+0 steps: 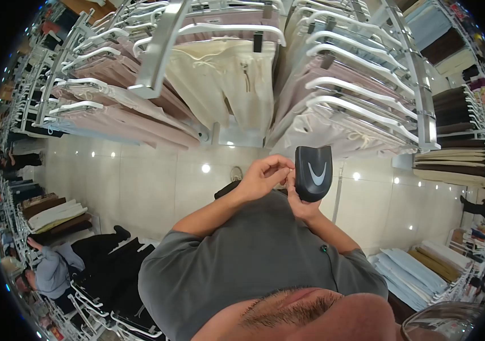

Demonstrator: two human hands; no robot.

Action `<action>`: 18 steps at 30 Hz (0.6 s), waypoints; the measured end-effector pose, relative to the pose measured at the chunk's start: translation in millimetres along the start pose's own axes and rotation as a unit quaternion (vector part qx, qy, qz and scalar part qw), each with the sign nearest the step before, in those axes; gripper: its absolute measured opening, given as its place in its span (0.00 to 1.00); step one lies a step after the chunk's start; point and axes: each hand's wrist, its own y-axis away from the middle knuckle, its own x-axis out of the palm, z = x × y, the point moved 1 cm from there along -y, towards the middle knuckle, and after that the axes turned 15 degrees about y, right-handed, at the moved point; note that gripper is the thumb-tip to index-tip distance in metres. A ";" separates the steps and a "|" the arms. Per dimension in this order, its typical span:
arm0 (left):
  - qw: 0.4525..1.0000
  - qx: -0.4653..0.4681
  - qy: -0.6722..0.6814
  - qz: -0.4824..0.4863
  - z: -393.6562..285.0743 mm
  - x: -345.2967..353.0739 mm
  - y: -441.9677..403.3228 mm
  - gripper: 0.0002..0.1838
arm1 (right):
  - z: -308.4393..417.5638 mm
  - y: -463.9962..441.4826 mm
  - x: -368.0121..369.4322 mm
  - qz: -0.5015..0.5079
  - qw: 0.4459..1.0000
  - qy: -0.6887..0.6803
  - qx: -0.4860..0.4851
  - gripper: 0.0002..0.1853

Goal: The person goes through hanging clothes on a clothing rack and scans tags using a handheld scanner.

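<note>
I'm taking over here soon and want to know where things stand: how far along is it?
The cream trousers already look hung, on a white hanger. In hand is a black object, held in the right hand, with the left hand's fingers gathered close beside it. Neither hand touches the trousers; what is left to do cannot be told.

The right hand (pixel 305 208) holds a black handheld device (pixel 313 175) with a grey curved mark (pixel 317 177); the left hand (pixel 263 177) is just beside it, near trousers (pixel 225 74) on white hangers (pixel 228 28).
</note>
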 end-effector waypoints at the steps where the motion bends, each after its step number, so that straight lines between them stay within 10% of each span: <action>1: 1.000 0.008 -0.012 0.004 -7.2 -8.6 3.5 0.10 | 2.8 -3.5 11.0 -0.002 1.000 0.004 -0.002 0.18; 18: 0.993 -0.019 -0.078 0.089 -78.6 -104.5 68.2 0.15 | 20.7 -15.1 133.2 -0.042 0.997 0.044 0.047 0.22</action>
